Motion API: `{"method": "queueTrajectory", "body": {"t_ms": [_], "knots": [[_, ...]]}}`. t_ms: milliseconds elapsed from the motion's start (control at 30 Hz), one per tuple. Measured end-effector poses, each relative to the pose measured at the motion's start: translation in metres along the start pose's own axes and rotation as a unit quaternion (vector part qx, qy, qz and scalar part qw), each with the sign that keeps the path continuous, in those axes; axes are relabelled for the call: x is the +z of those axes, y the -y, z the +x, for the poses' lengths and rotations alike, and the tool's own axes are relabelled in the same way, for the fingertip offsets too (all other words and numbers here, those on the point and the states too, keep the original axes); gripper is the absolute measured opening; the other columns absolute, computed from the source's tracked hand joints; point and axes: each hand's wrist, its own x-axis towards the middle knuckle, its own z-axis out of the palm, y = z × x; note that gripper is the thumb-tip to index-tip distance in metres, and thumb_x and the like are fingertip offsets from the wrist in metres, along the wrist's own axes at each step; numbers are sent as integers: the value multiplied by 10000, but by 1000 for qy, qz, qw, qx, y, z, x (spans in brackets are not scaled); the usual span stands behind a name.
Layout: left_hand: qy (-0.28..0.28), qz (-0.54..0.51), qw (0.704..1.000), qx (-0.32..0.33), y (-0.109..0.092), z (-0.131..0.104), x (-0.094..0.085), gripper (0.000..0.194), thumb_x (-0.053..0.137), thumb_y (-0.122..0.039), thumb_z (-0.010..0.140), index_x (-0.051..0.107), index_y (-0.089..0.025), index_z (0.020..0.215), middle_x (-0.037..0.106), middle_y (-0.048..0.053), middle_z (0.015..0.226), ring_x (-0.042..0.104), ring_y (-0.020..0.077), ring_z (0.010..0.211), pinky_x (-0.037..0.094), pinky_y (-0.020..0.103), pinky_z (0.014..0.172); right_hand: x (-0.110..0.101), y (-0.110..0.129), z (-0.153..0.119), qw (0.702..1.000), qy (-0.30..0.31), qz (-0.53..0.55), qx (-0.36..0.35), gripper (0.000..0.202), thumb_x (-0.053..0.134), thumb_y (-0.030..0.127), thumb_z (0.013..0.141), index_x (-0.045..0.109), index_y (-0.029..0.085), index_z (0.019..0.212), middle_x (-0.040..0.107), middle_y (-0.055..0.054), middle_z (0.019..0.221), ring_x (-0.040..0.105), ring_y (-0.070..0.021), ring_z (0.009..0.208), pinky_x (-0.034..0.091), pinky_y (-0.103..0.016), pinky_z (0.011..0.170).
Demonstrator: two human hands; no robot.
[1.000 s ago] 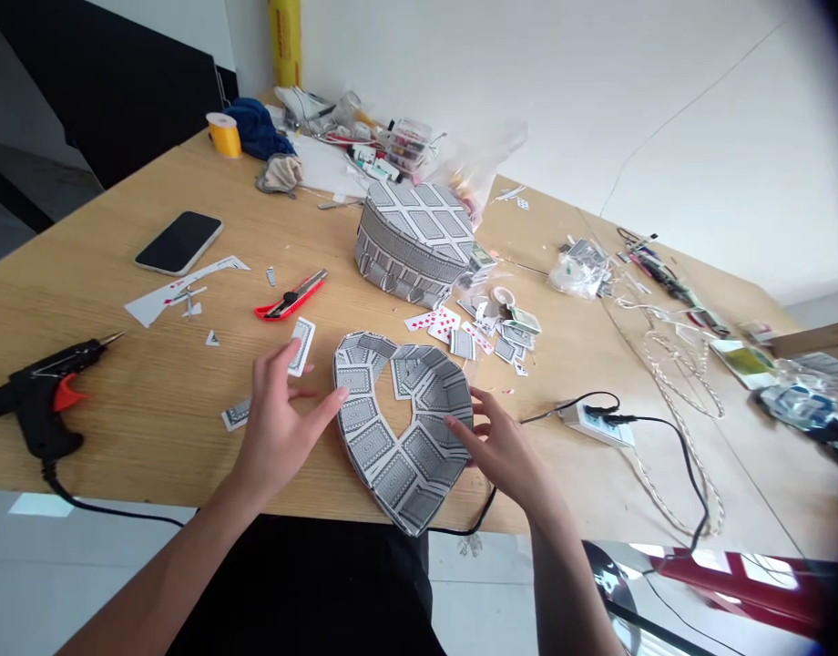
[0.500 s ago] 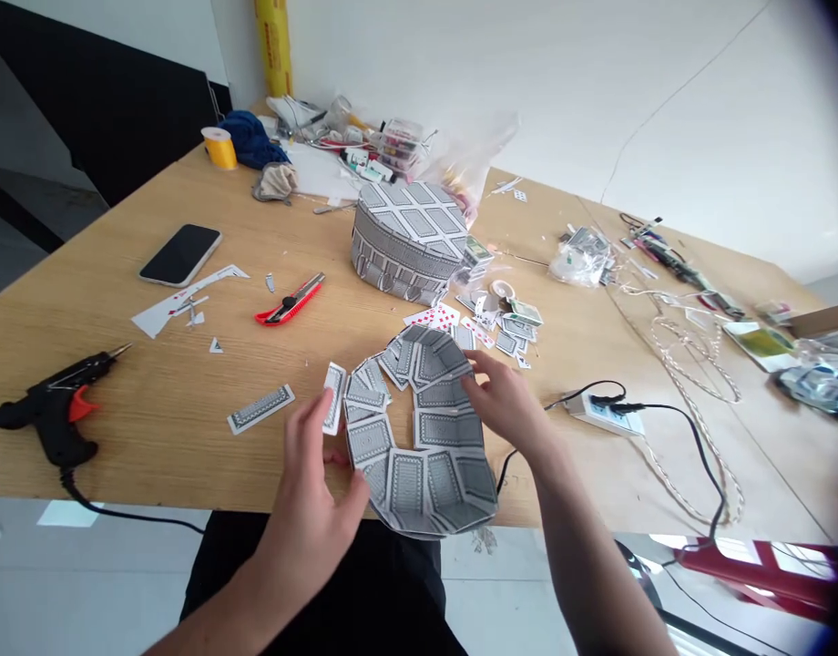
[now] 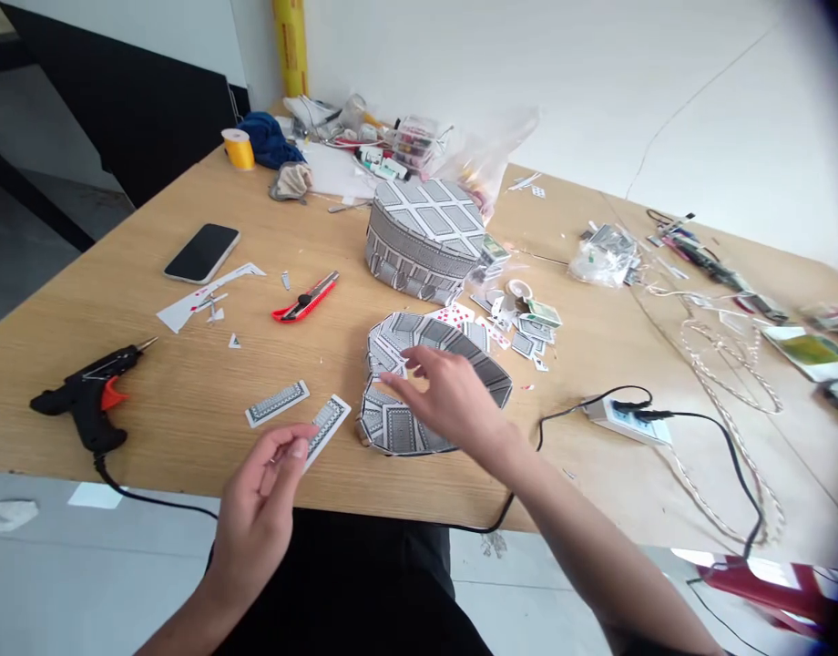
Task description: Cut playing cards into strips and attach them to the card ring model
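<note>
Between its thumb and fingers my left hand point(image 3: 265, 501) pinches a narrow card strip point(image 3: 328, 430) with a grey patterned back, near the table's front edge. A similar strip point(image 3: 277, 404) lies flat just beyond it. My right hand point(image 3: 446, 392) is over a curved, open tray made of grey cards point(image 3: 405, 428); its fingers are apart and hold nothing, and whether they touch the tray is unclear. Behind the tray stands a closed-topped box covered in the same cards point(image 3: 425, 239).
A black glue gun point(image 3: 91, 392) lies at the left, a phone point(image 3: 202, 252) and red cutter point(image 3: 306, 297) farther back. Loose cards point(image 3: 528, 333) are right of the box. A power strip point(image 3: 628, 419) with black cables sits at the right.
My left hand has moved down and left with the strip, away from the tray. My right hand has left the tray's right rim and shifted left over it. The tray has turned.
</note>
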Motion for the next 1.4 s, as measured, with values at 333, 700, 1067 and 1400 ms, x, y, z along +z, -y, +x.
{"method": "queueTrajectory", "body": {"t_ms": [333,700,1067,1400], "knots": [[7,-2,999,48,-6,34,-18,249,837,-416,904,777,-211,1030,742,28,913,688,162,794,621,262,731,26,31,-7,996,66,52,38,103,606,181,977,695,174,927,813,-78,960,777,-223,881,490,-310,778],[90,-28,995,17,-8,34,-17,176,808,-358,924,749,-219,1015,696,-6,814,673,147,718,622,259,677,17,8,-72,991,109,-27,-67,392,505,23,1017,729,179,1299,803,-97,1116,767,-264,958,522,-352,733],[144,32,989,19,-8,30,-9,231,808,-429,951,827,-219,1045,799,58,1041,745,191,921,632,276,822,42,-18,-89,993,-80,-13,-82,388,517,64,1081,658,162,1429,811,-92,1112,757,-272,1006,606,-442,900],[218,33,975,3,-8,24,-5,183,773,-382,980,842,-223,1039,805,57,1018,745,185,889,623,264,801,74,24,-118,948,-254,177,-68,260,686,92,1026,670,223,1250,751,-83,1111,730,-203,1013,624,-349,912]]}}
